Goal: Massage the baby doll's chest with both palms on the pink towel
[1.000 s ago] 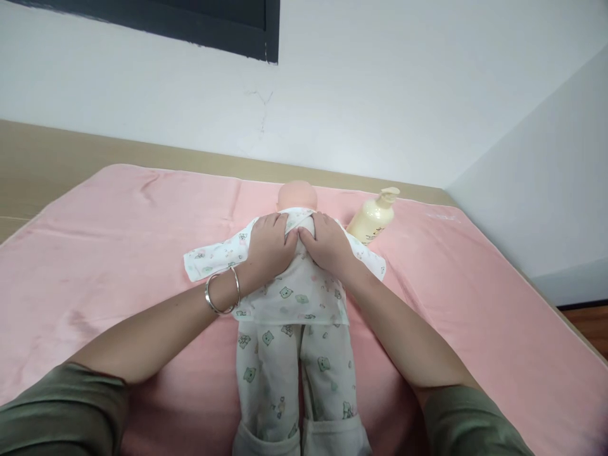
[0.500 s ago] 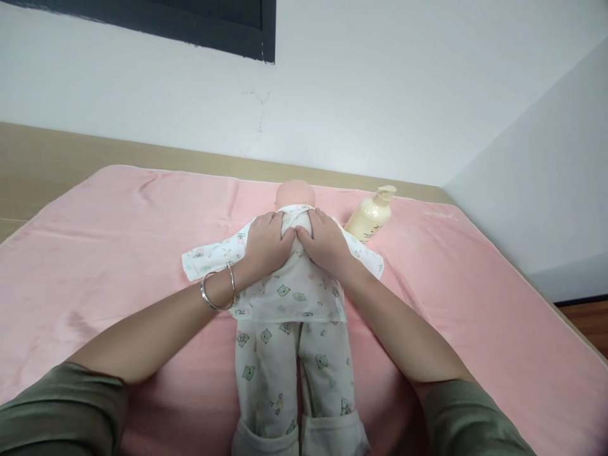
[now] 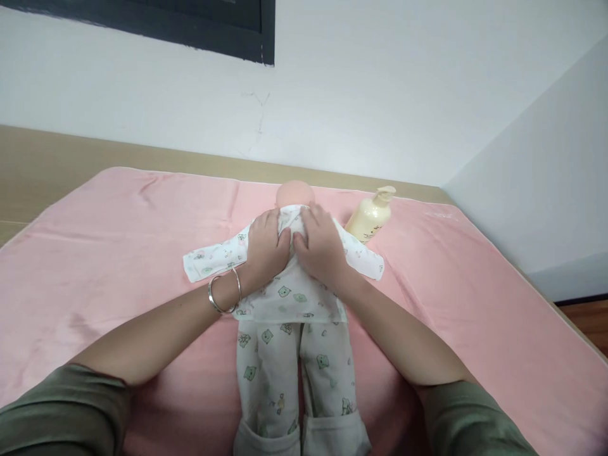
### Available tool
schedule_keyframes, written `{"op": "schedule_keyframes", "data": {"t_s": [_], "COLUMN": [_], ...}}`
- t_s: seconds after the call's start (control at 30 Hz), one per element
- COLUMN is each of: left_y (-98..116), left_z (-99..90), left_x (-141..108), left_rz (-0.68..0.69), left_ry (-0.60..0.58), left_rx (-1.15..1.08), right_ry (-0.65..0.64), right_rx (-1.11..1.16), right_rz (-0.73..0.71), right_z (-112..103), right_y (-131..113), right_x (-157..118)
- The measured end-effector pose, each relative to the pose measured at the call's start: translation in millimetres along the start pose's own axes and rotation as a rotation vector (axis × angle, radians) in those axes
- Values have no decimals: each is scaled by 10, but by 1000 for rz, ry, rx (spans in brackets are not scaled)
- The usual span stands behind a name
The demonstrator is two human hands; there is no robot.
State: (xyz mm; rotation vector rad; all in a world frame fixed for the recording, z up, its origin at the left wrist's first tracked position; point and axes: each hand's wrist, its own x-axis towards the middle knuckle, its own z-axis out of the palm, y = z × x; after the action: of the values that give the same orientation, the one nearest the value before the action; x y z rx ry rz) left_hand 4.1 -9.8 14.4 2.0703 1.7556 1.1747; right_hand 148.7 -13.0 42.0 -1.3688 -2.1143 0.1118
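A baby doll lies on a pink blanket, its bald head at the far end and its arms stretched out sideways. It wears a white printed top and matching trousers with turned-up cuffs. Flat on the upper left of the top rests my left hand, fingers toward the doll's head; a silver bangle circles that wrist. My right hand lies likewise on the upper right of the top. Both thumbs point inward, close to each other, and neither hand grips anything.
A cream pump bottle is on the blanket right of the doll's head. Behind the blanket runs a wooden edge against a white wall. A dark frame is on the wall at upper left.
Both hands have shifted slightly on the doll's top, their thumbs now more upright and pointing toward its head. The doll and bottle stay in place.
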Motion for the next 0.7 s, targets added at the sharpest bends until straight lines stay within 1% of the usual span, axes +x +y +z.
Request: {"op": "schedule_keyframes", "data": {"t_s": [0.07,0.1,0.2,0.27,0.33,0.4,0.47,0.53,0.63,0.7], "left_y": [-8,-11,-13,-14,-19,-25,-30,-31,-25,-21], "left_z": [9,11,14,14,17,21,24,23,16,13], "left_x": [-11,-14,-15,-12,-10,-9,-8,-6,-3,-1], "left_rz": [18,23,37,38,38,43,43,37,38,44], "left_ry": [5,4,-10,-16,-11,-10,-11,-13,-23,-21], "left_rx": [8,15,30,31,27,27,31,33,38,41], "right_ry": [-46,-40,48,78,46,-22,-57,-24,74,64], "right_rx": [25,35,45,44,44,48,47,49,60,47], "right_rz": [-14,-7,30,38,20,-7,-12,-4,0,-7], "right_z": [15,0,-73,-77,-35,5,-2,-54,-110,-89], "right_y": [11,14,16,21,32,41,38,24,7,10], "right_x": [1,6,18,20,19,22,29,34,30,24]}}
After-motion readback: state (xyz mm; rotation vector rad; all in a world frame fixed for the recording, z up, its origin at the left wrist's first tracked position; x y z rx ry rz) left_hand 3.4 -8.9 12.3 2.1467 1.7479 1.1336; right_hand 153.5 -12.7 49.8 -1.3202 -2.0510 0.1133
